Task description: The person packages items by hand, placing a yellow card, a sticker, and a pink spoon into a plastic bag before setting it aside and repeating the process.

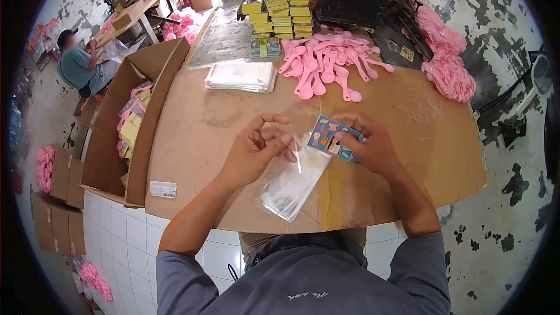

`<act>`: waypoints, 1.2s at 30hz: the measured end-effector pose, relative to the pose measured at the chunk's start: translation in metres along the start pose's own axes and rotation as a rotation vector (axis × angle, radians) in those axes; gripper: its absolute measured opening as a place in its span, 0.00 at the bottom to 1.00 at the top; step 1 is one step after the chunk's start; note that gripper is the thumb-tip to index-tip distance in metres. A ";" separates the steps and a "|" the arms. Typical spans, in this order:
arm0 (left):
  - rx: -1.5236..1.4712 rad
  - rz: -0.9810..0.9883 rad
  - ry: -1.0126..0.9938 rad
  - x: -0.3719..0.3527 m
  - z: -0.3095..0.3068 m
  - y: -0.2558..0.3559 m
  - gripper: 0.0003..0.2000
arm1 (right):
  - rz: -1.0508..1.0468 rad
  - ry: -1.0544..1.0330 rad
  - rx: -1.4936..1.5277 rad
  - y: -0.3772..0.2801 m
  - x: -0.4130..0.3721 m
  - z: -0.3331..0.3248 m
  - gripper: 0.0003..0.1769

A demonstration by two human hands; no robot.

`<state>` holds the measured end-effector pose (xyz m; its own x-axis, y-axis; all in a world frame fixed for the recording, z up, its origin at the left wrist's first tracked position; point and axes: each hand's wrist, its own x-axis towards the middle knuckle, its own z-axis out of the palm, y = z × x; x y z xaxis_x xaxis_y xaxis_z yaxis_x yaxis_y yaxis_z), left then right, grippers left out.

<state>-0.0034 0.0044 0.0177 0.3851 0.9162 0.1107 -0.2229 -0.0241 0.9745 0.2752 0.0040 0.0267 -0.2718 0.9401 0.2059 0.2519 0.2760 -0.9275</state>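
Observation:
My left hand (256,149) pinches the open mouth of a clear plastic bag (291,184) that lies on a cardboard sheet (198,134). My right hand (367,146) holds a colourful printed card (329,139) at the bag's mouth, its near edge touching the plastic. Both hands meet over the middle of the cardboard, close to my body.
A pile of pink plastic spoons (326,64) lies at the far side, with a stack of clear bags (240,76) to its left. Stacks of yellow card packs (280,14) stand behind. An open carton (131,122) with packed items sits left. Another person (79,64) sits far left.

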 end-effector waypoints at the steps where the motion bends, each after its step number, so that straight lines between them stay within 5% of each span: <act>1: -0.009 -0.015 -0.019 -0.001 0.003 -0.001 0.18 | 0.025 0.046 0.119 -0.001 0.000 0.001 0.13; 4: 0.018 -0.009 -0.060 0.000 0.005 -0.003 0.23 | 0.019 0.076 0.230 -0.004 0.001 0.002 0.12; 10: -0.063 -0.034 -0.083 0.000 0.005 -0.005 0.25 | 0.030 -0.142 -0.164 0.006 0.002 -0.007 0.13; 13: -0.030 -0.002 -0.070 -0.001 0.011 -0.009 0.24 | 0.146 -0.034 0.041 -0.001 -0.001 -0.001 0.14; 16: 0.055 0.021 -0.061 -0.001 0.012 -0.013 0.24 | -0.014 0.178 0.159 -0.003 -0.001 0.004 0.15; 19: 0.144 0.023 -0.050 -0.001 0.012 -0.016 0.25 | -0.095 0.178 0.066 -0.005 -0.003 0.001 0.14; 25: 0.176 0.023 -0.097 -0.005 0.015 -0.016 0.25 | -0.241 -0.143 -0.391 -0.022 0.000 0.000 0.15; 28: 0.307 0.025 -0.151 -0.007 0.016 -0.013 0.25 | -0.365 -0.186 -0.359 -0.020 0.005 0.010 0.17; 31: 0.308 0.056 -0.113 -0.007 0.016 -0.016 0.26 | -0.286 -0.042 -0.243 -0.024 0.001 0.023 0.15; 34: 0.185 0.064 -0.026 -0.008 0.017 -0.010 0.26 | -0.005 0.055 0.251 -0.012 0.004 0.015 0.13; 36: 0.166 0.059 -0.009 -0.008 0.018 -0.009 0.27 | -0.019 -0.039 0.047 -0.010 0.003 0.012 0.11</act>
<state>0.0114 -0.0101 0.0112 0.3838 0.9078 0.1694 -0.0945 -0.1439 0.9851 0.2605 0.0014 0.0323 -0.3125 0.9259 0.2122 0.2023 0.2832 -0.9375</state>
